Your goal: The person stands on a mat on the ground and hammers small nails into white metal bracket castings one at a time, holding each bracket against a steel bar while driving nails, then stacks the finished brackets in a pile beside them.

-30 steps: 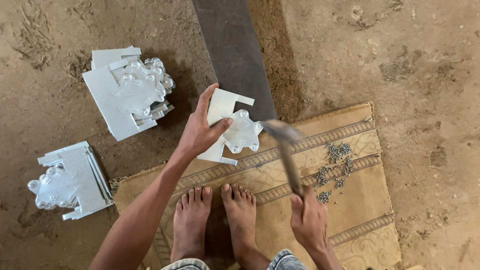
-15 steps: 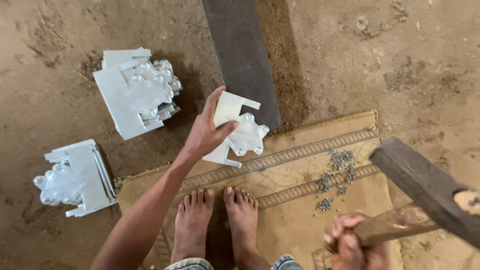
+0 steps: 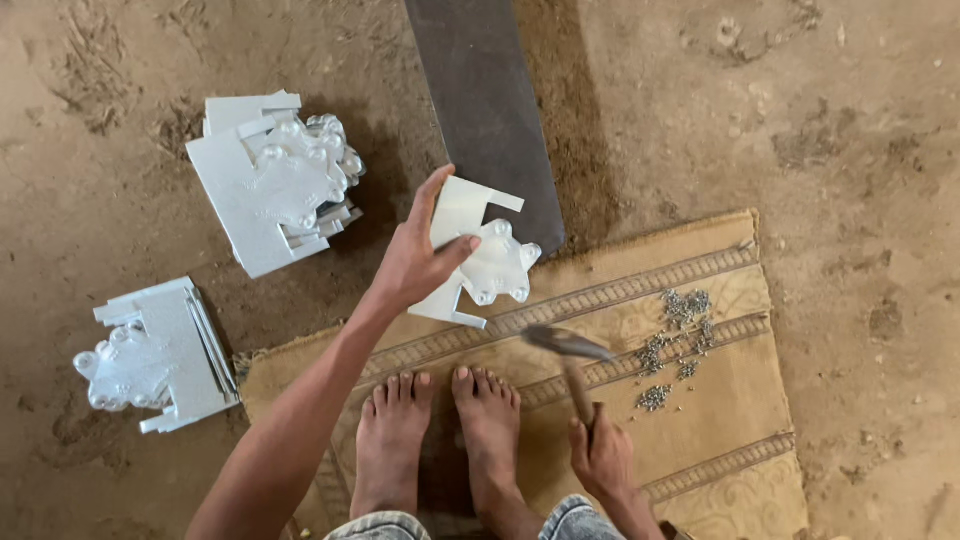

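Note:
My left hand (image 3: 418,258) grips a white cut-out metal plate with a scalloped lobe (image 3: 480,258), holding it flat at the near end of a dark steel bar (image 3: 480,95). My right hand (image 3: 600,455) is closed around the wooden handle of a hammer (image 3: 568,352). The hammer head hovers low, just right of and below the plate. Both of my bare feet (image 3: 440,440) stand on a tan mat (image 3: 700,420).
A pile of small metal rivets (image 3: 678,335) lies on the mat to the right. Two stacks of white plates sit on the dirt floor at the left, one farther away (image 3: 270,180) and one nearer (image 3: 155,355).
The hammer was raised high at the right half a second ago; it has swung down and now sits low beside the plate. My left hand keeps hold of the plate.

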Motion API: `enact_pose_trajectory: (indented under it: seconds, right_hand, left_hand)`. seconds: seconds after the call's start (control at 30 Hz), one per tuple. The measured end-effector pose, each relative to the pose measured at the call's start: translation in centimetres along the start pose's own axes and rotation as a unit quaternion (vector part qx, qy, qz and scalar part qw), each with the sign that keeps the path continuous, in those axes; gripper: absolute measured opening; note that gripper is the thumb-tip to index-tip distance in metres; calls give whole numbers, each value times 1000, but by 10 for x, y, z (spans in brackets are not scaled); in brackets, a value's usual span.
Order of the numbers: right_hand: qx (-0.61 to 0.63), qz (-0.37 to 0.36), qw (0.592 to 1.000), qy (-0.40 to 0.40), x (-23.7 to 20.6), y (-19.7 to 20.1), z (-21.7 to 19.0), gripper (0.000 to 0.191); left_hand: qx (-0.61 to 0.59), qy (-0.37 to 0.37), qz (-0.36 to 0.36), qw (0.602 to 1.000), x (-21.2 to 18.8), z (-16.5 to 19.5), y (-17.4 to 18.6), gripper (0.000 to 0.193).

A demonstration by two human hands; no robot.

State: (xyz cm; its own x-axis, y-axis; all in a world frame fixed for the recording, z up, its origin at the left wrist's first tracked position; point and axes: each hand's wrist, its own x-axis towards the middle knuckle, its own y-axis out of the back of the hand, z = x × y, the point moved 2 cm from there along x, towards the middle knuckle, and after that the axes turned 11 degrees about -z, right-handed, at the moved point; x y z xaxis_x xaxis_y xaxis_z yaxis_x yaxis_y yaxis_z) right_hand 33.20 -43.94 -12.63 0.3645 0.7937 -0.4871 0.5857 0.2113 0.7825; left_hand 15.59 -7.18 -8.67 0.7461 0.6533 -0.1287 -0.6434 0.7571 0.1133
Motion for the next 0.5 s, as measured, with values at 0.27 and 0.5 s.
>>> enact_pose_trajectory:
  seconds: [0.27, 0.5]
  right_hand:
    - [3, 212, 969, 122, 131, 86, -33, 23]
    - [-178, 193, 955, 137, 168, 111, -63, 10]
  left_hand:
    - [23, 61, -84, 994, -5, 11, -24, 89]
    - [22, 62, -88, 994, -4, 13, -21, 89]
